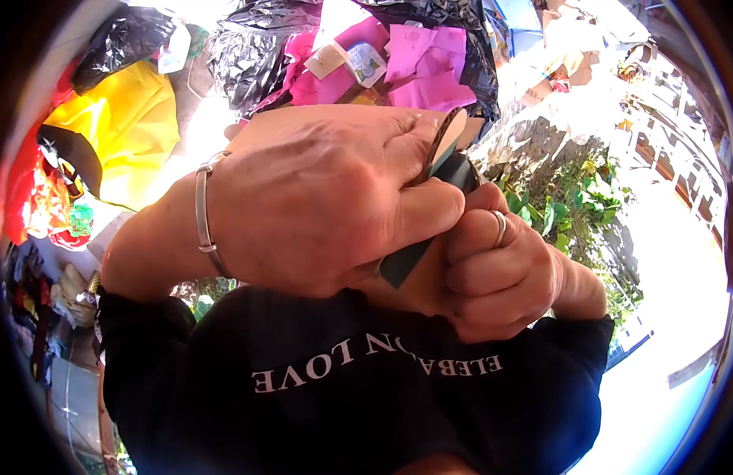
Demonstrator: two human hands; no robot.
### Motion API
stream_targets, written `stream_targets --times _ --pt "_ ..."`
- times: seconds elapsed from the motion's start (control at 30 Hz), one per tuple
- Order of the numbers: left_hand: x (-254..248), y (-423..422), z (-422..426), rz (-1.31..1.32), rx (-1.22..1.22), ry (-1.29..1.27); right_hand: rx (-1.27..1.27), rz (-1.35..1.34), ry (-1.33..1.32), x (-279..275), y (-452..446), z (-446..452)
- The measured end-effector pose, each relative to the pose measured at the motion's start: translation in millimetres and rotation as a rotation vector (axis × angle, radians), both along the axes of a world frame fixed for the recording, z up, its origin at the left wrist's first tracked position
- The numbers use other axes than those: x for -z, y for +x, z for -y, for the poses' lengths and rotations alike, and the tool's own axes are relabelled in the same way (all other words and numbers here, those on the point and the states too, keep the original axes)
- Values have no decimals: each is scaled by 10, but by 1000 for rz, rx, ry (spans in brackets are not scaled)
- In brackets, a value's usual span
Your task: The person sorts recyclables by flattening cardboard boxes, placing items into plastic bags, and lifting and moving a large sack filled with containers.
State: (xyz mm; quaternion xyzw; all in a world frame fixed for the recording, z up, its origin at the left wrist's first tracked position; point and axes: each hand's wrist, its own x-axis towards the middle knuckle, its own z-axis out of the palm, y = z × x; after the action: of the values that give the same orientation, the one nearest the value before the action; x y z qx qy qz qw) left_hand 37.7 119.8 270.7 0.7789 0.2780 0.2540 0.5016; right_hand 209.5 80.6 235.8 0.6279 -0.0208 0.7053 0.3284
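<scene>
A sheet of tan cardboard (275, 117) with a dark green panel (406, 264) is held up close in front of my chest. My left hand (319, 198), with a silver bracelet at its wrist, lies across the cardboard, its fingers bent and closed on it near the curled upper right edge. My right hand (501, 273), wearing a ring, is closed in a fist-like pinch at the cardboard's right side. The two hands almost touch beside the green panel. Most of the cardboard is hidden behind my hands.
Beyond the hands, a black plastic bag (252, 59) holds pink sheets (426, 63) and a small carton (366, 65). A yellow bag (125, 119) stands at the left. Green plants (592, 194) grow at the right, near scattered paper and cardboard scraps (568, 67).
</scene>
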Motion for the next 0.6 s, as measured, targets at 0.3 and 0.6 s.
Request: stream_targets --times 0.3,0.6 --pt "58 -56 -200 -39 56 105 997 1599 1090 -646 497 -802" --pt "-70 -87 -398 -82 39 35 1038 1683 1225 -752 578 -1061"
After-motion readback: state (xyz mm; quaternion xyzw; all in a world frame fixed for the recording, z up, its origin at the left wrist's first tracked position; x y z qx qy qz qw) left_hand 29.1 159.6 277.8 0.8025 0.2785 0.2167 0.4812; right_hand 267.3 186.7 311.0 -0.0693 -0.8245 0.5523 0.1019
